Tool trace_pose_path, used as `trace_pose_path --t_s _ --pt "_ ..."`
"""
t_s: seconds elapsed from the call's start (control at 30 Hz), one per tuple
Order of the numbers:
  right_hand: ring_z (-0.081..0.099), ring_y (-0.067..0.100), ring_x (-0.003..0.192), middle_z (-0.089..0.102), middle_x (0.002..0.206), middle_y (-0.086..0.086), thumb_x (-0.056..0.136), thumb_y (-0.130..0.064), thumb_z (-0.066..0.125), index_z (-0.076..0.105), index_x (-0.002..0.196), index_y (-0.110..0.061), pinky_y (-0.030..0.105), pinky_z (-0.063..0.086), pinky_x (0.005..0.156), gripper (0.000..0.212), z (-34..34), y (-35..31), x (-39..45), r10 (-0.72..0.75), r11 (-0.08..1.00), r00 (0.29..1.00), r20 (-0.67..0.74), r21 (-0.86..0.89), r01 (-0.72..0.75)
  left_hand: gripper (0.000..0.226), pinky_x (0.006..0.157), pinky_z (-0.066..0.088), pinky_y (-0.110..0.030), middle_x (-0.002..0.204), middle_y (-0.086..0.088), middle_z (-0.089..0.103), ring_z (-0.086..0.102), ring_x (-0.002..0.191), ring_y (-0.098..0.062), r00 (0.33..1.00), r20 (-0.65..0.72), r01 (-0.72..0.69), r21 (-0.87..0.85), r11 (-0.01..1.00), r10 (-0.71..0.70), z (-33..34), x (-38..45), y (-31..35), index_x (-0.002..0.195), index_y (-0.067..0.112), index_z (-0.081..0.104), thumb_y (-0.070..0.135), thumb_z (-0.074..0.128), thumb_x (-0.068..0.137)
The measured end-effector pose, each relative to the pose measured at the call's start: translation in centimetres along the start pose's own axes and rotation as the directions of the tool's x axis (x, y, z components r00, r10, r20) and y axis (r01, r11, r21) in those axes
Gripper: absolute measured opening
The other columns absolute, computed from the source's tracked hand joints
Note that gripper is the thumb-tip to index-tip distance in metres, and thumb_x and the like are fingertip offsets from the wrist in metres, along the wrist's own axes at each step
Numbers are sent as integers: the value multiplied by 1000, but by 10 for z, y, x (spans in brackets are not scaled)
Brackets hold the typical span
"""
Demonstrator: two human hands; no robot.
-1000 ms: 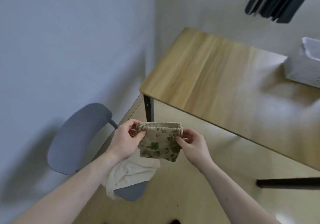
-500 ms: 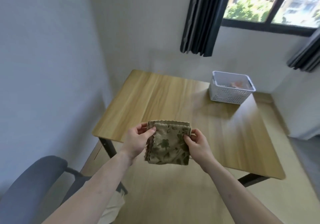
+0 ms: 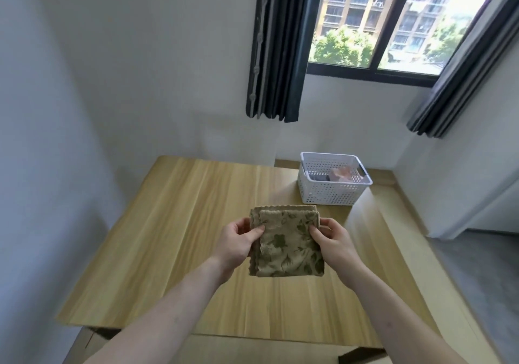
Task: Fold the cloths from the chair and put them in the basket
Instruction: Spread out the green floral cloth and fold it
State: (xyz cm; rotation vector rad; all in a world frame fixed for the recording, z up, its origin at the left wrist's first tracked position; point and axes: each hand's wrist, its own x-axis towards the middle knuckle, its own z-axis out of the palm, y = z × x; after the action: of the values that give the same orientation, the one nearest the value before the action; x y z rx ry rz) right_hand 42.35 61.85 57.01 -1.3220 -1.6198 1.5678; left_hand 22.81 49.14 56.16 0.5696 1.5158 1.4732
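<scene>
A folded tan cloth with a green leaf print (image 3: 286, 244) hangs in the air above the middle of the wooden table (image 3: 179, 223). My left hand (image 3: 238, 241) pinches its upper left edge and my right hand (image 3: 332, 237) pinches its upper right edge. The white perforated basket (image 3: 328, 192) stands at the table's far right, beyond the cloth, with folded pinkish and dark cloths inside. The chair is out of view.
White walls close in on the left and behind the table. A window with dark curtains (image 3: 276, 46) sits above the far edge. A low wooden ledge (image 3: 387, 175) runs behind the basket, and grey floor (image 3: 483, 273) lies to the right.
My view swung up and right from the chair to the table and window. Both hands carried the folded cloth over the table, closer to the basket. The chair and the white cloth on it left the view.
</scene>
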Motion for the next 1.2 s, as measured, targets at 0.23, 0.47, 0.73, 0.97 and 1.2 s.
trace_pose_path --t_s 0.23,0.47,0.73,0.97,1.2 --pt "75 19 98 78 106 0 102 -27 65 67 117 -18 36 61 78 17 -62 -7 88 29 999 994 -102 29 -26 10 64 55 -29 98 -7 79 75 85 -19 999 32 30 57 998 -32 72 102 20 104 11 74 17 70 97" --pt "74 20 99 76 109 1 102 -28 65 66 115 -19 42 63 84 15 -125 0 204 72 997 996 -51 3 -72 8 61 55 -28 95 -9 79 74 78 -19 994 -58 97 73 993 -93 150 208 13 101 9 73 14 71 96" --pt "74 22 99 76 107 4 103 -27 63 66 110 -21 41 63 85 9 -190 -4 339 107 988 994 30 -115 -103 31 75 58 -37 110 -11 76 72 88 -22 969 -35 249 105 963 -246 237 311 9 114 7 65 18 80 89" --pt "70 23 104 71 112 2 102 -32 63 62 120 -20 43 62 88 22 -193 -3 434 128 968 991 29 -221 -118 52 101 55 -45 111 -6 64 66 106 -26 960 -164 265 261 928 -228 264 402 -5 119 12 48 7 83 82" --pt "68 22 106 67 114 0 101 -29 66 59 129 -16 46 61 94 31 -186 16 515 187 958 981 -45 -214 -193 41 75 49 -36 97 -2 55 54 82 -21 951 -284 259 520 814 -121 277 487 -3 104 21 42 13 75 81"
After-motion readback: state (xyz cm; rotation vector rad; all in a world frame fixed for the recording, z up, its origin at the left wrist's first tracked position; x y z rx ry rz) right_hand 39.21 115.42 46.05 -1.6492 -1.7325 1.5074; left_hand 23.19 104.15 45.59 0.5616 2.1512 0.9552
